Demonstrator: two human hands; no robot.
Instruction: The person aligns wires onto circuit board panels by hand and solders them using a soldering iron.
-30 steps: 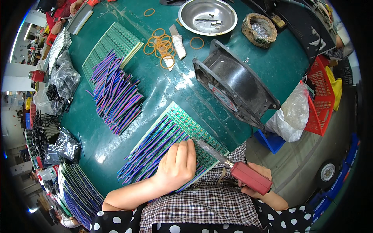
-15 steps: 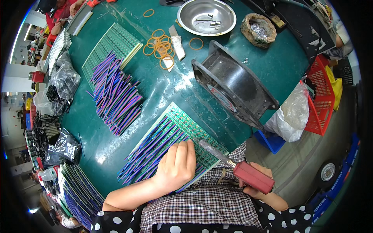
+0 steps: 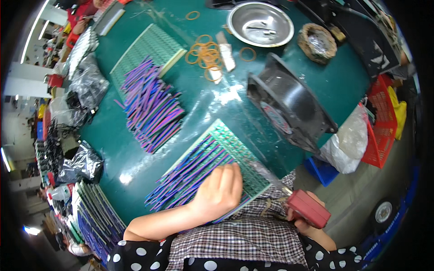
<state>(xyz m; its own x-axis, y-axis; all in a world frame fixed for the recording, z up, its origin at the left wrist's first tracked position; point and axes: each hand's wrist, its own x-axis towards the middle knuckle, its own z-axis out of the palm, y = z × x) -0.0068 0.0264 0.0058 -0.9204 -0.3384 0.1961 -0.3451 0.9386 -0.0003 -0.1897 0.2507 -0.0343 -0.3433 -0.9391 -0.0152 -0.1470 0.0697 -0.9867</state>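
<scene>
Circuit board: a green panel is lying on the table, one corner pointing toward twelve o'clock; all clock directions are being read from its middle.
Wires on the board: blue-purple strands are slanting across its nine o'clock side.
Left hand: bent fingers are meeting the board beside the wires; whether they are pinching a strand cannot be told.
Right hand: fingers are closing round the handle of the tool at four o'clock.
Soldering tool: red-handled, it is aiming its metal barrel toward ten o'clock, over the board; contact at its blurred tip cannot be told.
Loose wires: a heap is lying between ten and eleven o'clock, partly covering stacked green panels.
Rubber bands: orange loops are clustering at twelve o'clock.
Metal bowl: it is holding small parts, between twelve and one.
Black fan: it is standing between one and two.
Wired panels: a row is leaning at eight o'clock.
</scene>
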